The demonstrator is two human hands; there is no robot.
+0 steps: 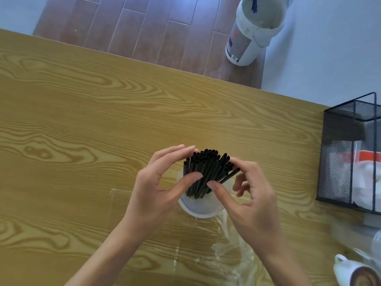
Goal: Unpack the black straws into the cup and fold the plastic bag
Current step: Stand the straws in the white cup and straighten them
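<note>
Both hands cup the black straws (208, 172) standing in the cup (198, 209): left hand (158, 182) and right hand (247, 195) grips pinch the bundle; gather gently, or the cup may tip.

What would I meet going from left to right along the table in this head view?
Left hand → black straws standing in the cup → right hand → black mesh basket at the table's right edge. The clear plastic bag lies nearer, under the right arm, so I leave it out.
</note>
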